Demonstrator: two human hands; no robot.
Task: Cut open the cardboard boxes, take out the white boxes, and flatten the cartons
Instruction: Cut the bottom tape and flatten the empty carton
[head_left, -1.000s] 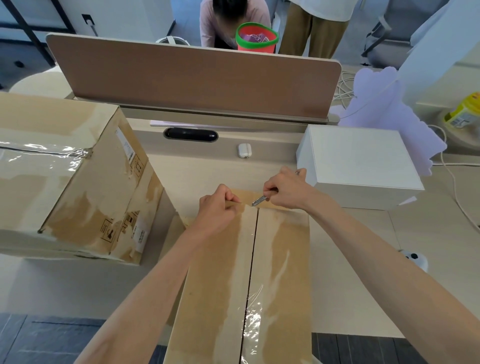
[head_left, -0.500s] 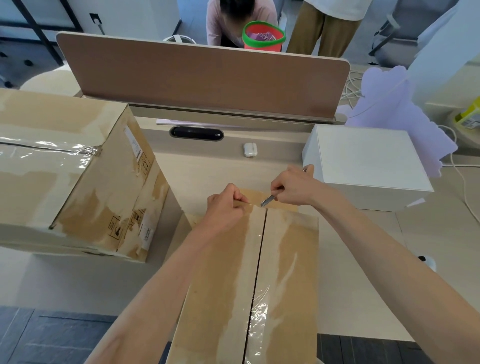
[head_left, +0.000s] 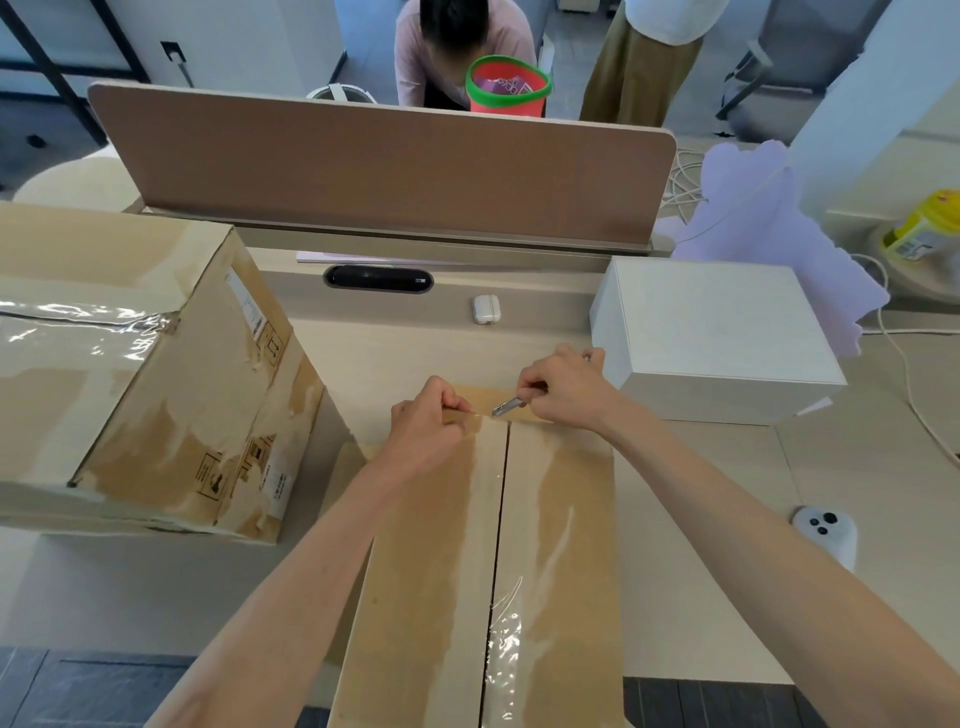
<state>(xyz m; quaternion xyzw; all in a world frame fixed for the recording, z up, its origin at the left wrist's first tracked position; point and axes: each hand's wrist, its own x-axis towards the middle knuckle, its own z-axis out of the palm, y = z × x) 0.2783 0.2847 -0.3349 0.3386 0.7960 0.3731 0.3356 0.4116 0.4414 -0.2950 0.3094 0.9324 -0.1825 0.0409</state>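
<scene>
The carton (head_left: 483, 561) is lying on the desk (head_left: 156, 582), reaching from the near edge away from the person. The left hand (head_left: 423, 421) is curling shut at its far edge, apparently pinching tape or flap. The right hand (head_left: 563, 387), just beside, is closing around a knife (head_left: 508, 405), blade tip at the carton's centre seam. A white box (head_left: 711, 338) is sitting beyond the carton's far right corner.

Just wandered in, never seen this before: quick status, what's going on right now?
Left hand pinching the carton's far edge. Right hand gripping a box cutter, blade at the taped seam's far end. White box close beside the right hand.
</scene>
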